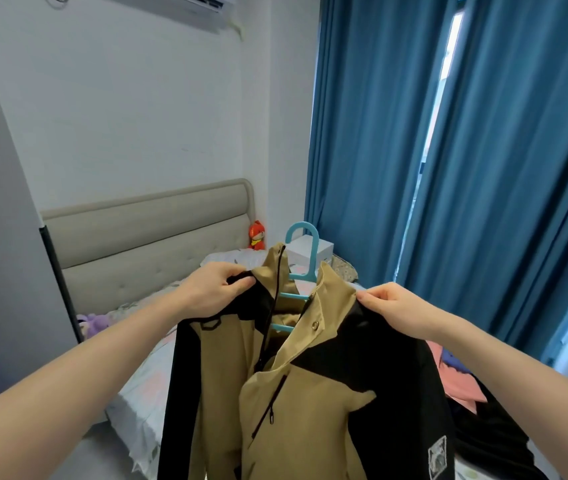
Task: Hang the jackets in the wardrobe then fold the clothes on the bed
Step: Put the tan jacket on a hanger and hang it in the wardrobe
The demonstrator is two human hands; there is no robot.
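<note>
Tan-black jacket (310, 393) unzipped, on blue hanger (301, 268)

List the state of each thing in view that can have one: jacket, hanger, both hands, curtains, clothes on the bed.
tan and black jacket: unzipped, draped on the hanger, held up over the bed.
blue hanger: inside the jacket, hook upright, not hung on anything.
left hand: pinches the jacket's shoulder.
right hand: pinches the other shoulder.
blue curtains: nearly drawn, narrow gap.
pink and black clothes: unfolded on the bed.
</note>
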